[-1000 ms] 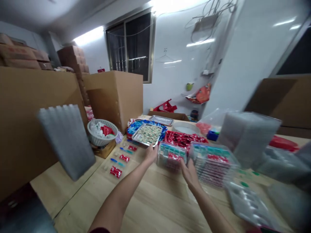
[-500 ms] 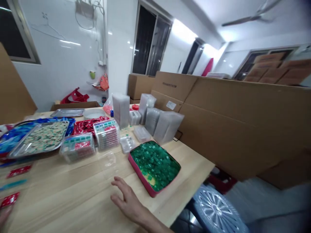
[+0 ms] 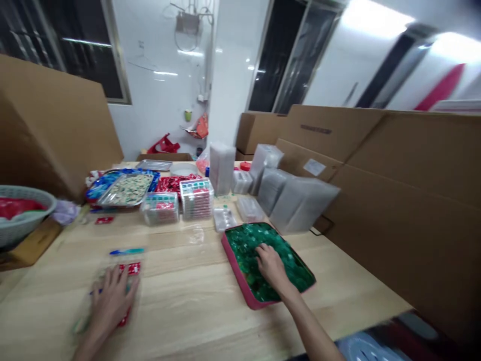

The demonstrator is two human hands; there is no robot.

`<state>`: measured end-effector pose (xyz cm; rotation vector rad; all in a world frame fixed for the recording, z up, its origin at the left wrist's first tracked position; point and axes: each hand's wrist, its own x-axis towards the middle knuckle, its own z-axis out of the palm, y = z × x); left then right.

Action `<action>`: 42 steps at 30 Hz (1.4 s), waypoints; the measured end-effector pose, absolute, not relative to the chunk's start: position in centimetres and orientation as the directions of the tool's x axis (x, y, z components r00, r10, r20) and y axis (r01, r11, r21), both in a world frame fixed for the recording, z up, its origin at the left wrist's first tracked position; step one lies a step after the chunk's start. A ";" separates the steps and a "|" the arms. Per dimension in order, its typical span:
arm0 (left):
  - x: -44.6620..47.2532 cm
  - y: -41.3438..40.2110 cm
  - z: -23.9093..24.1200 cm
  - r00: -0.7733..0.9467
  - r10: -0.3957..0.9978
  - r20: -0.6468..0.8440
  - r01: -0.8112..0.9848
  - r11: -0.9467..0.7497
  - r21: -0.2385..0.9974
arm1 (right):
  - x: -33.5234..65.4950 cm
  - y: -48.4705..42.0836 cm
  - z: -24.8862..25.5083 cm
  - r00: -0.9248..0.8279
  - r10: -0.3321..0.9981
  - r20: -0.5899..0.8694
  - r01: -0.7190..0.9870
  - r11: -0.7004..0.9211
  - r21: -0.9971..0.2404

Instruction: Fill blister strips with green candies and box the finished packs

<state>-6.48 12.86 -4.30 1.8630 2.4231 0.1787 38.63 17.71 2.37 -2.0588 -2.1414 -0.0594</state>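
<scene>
My right hand (image 3: pixel 271 264) reaches into a red-sided tray (image 3: pixel 240 281) of small glossy green pieces (image 3: pixel 289 258). Its fingers are bent down and close together, the tips among the pieces; what they grip, if anything, is hidden. On the left, my left hand (image 3: pixel 110 300) lies with fingers spread over a blurred clear tray or bag. A red-and-white packet (image 3: pixel 131 268) shows at its fingertips, and a blue-green stick-like packet (image 3: pixel 127 251) lies just beyond. More red shows under the hand, mostly covered.
Stacked filled clear boxes (image 3: pixel 197 199) stand mid-table, with a metal tray of pale pieces (image 3: pixel 130 190) behind to the left. Tall stacks of clear plastic trays (image 3: pixel 304 203) stand beside a cardboard wall (image 3: pixel 406 200). A grey basket (image 3: pixel 22 215) sits at the left edge.
My view has swung left. My right hand has moved from the bare tabletop into the green pieces. My left hand, earlier at the frame's edge, now shows fully over the packets.
</scene>
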 end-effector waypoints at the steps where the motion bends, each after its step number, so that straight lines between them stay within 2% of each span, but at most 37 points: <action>1: -5.5 12.8 -4.3 -0.275 0.962 -0.003 0.958 0.274 0.087 | 38.7 17.9 2.2 -0.055 0.990 0.129 0.997 0.060 -0.037; 3: -2.7 13.2 -3.6 -0.263 0.964 0.039 0.965 0.262 0.026 | 38.9 18.2 1.9 -0.093 0.992 0.090 0.995 0.090 0.035; 4: -0.9 13.6 -3.1 -0.193 0.978 0.074 0.981 0.191 0.031 | 39.1 18.2 1.8 -0.109 0.991 0.072 0.994 0.107 0.038; 8: 6.8 16.4 -2.0 0.206 0.976 0.068 0.953 -0.216 0.213 | 39.8 17.7 2.0 -0.174 0.985 0.001 0.984 0.174 -0.032; 11: 11.3 18.7 -2.5 0.345 0.938 0.029 0.885 -0.335 0.322 | 40.2 17.0 3.0 -0.178 0.984 -0.028 0.975 0.173 -0.138; 13: 12.8 19.5 -3.1 0.350 0.937 -0.013 0.881 -0.324 0.345 | 40.2 16.5 3.8 -0.153 0.988 0.015 0.951 0.152 -0.270; 16: 12.7 18.5 -4.0 0.364 0.931 -0.038 0.882 -0.331 0.336 | 39.2 15.5 4.6 -0.071 0.994 0.087 0.775 0.110 -0.622; 18: 11.8 16.3 -4.4 0.393 0.919 -0.024 0.872 -0.364 0.326 | 37.7 14.7 4.8 -0.016 0.999 0.027 0.508 0.032 -0.861; 20: 10.6 13.2 -4.7 0.411 0.912 -0.021 0.865 -0.382 0.325 | 35.5 13.8 4.7 -0.005 0.997 -0.077 0.184 -0.075 -0.980; 23: 9.0 8.3 -5.1 0.433 0.901 -0.022 0.851 -0.401 0.340 | 31.7 12.6 4.4 -0.098 0.975 -0.197 -0.208 -0.214 -0.955; 25: 8.3 5.7 -5.2 0.451 0.892 0.013 0.827 -0.424 0.368 | 29.3 11.9 4.1 -0.208 0.947 -0.245 -0.353 -0.306 -0.884; 27: 7.9 4.0 -4.8 0.432 0.896 0.101 0.796 -0.432 0.424 | 27.3 11.4 3.6 -0.303 0.911 -0.280 -0.420 -0.391 -0.819; 29: 8.0 3.2 -3.7 0.325 0.917 0.232 0.750 -0.399 0.527 | 25.9 10.9 3.1 -0.365 0.878 -0.310 -0.445 -0.457 -0.770; 32: 8.7 3.5 -1.1 0.027 0.938 0.345 0.581 -0.296 0.758 | 24.4 10.2 2.5 -0.404 0.848 -0.343 -0.448 -0.510 -0.734; 35: 9.4 4.4 1.3 -0.162 0.950 0.268 0.347 -0.199 0.916 | 23.5 9.6 2.3 -0.385 0.857 -0.342 -0.425 -0.493 -0.759; 38: 9.7 5.2 2.0 -0.186 0.967 0.173 0.190 -0.138 0.972 | 23.0 9.0 2.2 -0.341 0.881 -0.329 -0.377 -0.448 -0.811; 42: 9.5 5.5 1.0 -0.182 0.983 0.029 0.066 -0.018 0.998 | 22.9 8.5 1.6 -0.301 0.896 -0.326 -0.325 -0.418 -0.848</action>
